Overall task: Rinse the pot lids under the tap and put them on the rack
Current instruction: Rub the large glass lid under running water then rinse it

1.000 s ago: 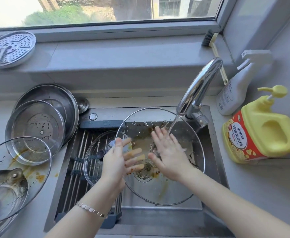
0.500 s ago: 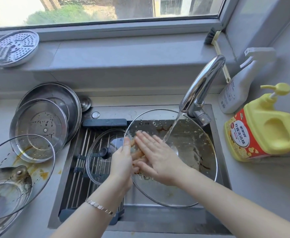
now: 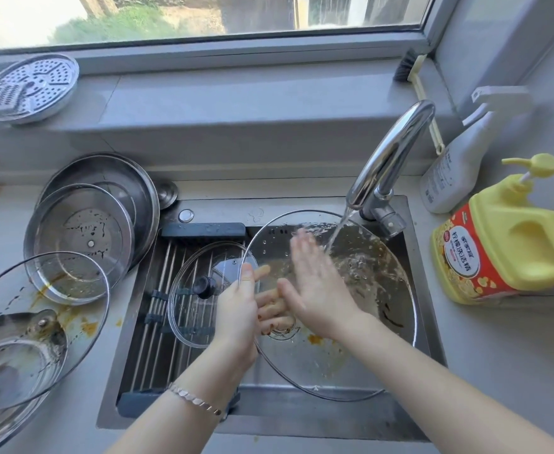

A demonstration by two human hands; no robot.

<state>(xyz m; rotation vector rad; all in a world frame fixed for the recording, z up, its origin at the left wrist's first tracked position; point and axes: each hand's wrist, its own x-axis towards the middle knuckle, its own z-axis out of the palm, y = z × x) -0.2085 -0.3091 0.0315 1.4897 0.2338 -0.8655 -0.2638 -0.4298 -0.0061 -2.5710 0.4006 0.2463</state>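
Both hands busy: our left hand (image 3: 236, 309) grips the big round glass lid's (image 3: 367, 365) rim, right hand (image 3: 315, 290) flat open, rubbing it under the chrome tap (image 3: 387, 158).

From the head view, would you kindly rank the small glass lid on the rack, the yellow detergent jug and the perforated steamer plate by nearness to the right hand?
1. Small glass lid with black knob, just left of the right hand, on the rack.
2. Yellow detergent jug, right, on the counter.
3. Perforated metal steamer plate, far left, on the windowsill.

Clear glass lid (image 3: 351, 322) smeared orange-brown. Yellow jug (image 3: 515, 244) with a red label. White spray bottle (image 3: 456, 168). Silver perforated steamer plate (image 3: 36, 85). Grey worktop (image 3: 498, 355) with orange stains. Black-knobbed clear lid (image 3: 190, 309).
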